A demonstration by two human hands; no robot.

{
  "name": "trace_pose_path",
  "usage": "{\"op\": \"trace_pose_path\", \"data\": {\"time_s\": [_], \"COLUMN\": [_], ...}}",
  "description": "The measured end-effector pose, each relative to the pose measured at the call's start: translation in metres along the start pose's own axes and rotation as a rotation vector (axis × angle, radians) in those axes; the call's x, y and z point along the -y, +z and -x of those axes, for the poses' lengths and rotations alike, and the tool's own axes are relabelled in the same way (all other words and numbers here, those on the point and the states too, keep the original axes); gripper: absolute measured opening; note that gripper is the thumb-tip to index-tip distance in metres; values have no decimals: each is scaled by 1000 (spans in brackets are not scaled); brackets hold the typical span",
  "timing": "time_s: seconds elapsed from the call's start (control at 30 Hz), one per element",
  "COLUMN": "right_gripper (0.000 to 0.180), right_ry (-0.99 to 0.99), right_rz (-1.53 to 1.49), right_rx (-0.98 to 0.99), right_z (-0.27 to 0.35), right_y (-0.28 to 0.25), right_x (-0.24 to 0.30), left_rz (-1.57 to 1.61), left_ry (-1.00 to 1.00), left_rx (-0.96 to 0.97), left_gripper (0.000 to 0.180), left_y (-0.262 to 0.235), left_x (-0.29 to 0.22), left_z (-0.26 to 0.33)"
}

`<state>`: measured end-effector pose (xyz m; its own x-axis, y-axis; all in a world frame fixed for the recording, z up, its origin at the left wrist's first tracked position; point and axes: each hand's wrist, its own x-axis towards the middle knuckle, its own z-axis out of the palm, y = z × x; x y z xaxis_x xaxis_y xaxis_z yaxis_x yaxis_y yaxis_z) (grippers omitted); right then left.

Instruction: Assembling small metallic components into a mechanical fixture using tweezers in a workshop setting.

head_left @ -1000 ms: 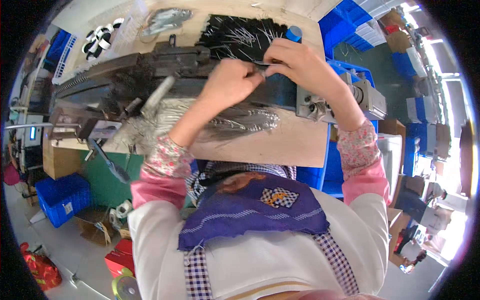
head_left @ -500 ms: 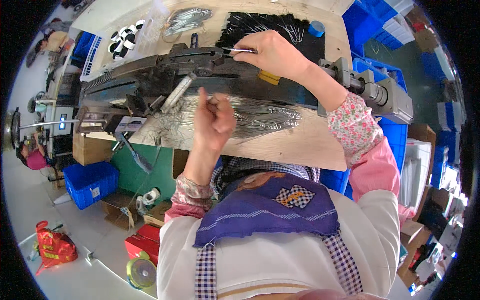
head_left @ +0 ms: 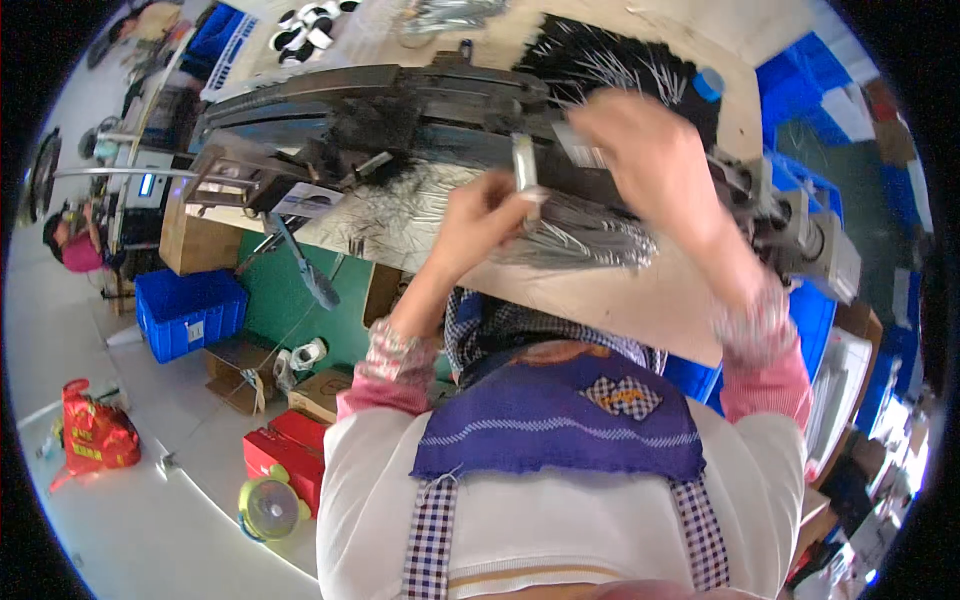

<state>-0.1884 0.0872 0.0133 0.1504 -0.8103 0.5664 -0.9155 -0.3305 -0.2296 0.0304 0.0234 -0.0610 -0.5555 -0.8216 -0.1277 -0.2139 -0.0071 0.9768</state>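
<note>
- Wooden workbench (head_left: pixel 640 300) spans the upper half of the frame, its pale top bare near the lower right edge and crowded further up.
- Dark metal machine (head_left: pixel 400 110) runs as a long bar across the bench from upper left toward the right, ending in a grey motor block (head_left: pixel 815 245) at the right edge of the frame.
- Purple apron bib (head_left: pixel 555 420) with checked straps fills the lower centre, worn over a white top with pink sleeves.
- Blue plastic crate (head_left: pixel 190 315) sits on the floor at the left, below the bench; a red bag (head_left: pixel 95 435) lies lower left, and a red box (head_left: pixel 290 455) with a small yellow-green fan (head_left: pixel 268 508) beside it lies nearer the centre.
- Black pile of wire pieces with silver tips (head_left: pixel 610 60) rests at the top centre, behind the machine; a silvery bundle of wires (head_left: pixel 590 235) lies on the bench just below the hands.
- Right hand (head_left: pixel 650 155) is raised over the machine at upper centre-right, blurred; whether its fingers grip anything cannot be told.
- Left hand (head_left: pixel 485 215) sits at centre, just left of the right hand, fingers clenched round a small flat silver piece (head_left: pixel 524 170) held upright above the wire bundle.
</note>
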Motion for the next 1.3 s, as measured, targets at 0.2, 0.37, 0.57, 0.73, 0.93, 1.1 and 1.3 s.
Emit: {"op": "trace_pose_path", "data": {"time_s": [0.2,0.37,0.57,0.73,0.93,1.1,1.3], "right_gripper": [16,19,25,26,18,28,18], "right_ry": [442,491,631,636,533,290,353], "right_rz": [307,257,-170,-228,-242,95,-371], "right_rx": [259,254,343,494,350,-69,447], "right_z": [60,69,80,81,95,19,-8], "right_y": [45,49,-47,-72,-97,-61,-21], "right_x": [-28,-59,5,13,9,-40,-53], "left_rz": [456,589,412,684,778,729,708], "left_ry": [-196,-114,295,-141,-151,-77,-140], "left_rx": [-514,-484,-395,619,187,58,40], "left_gripper": [45,31,26,27,27,26,25], "left_y": [-96,-90,0,87,108,98,105], "left_x": [37,47,-14,-68,-48,-49,-53], "left_z": [-4,-14,9,-36,-45,-44,-37]}}
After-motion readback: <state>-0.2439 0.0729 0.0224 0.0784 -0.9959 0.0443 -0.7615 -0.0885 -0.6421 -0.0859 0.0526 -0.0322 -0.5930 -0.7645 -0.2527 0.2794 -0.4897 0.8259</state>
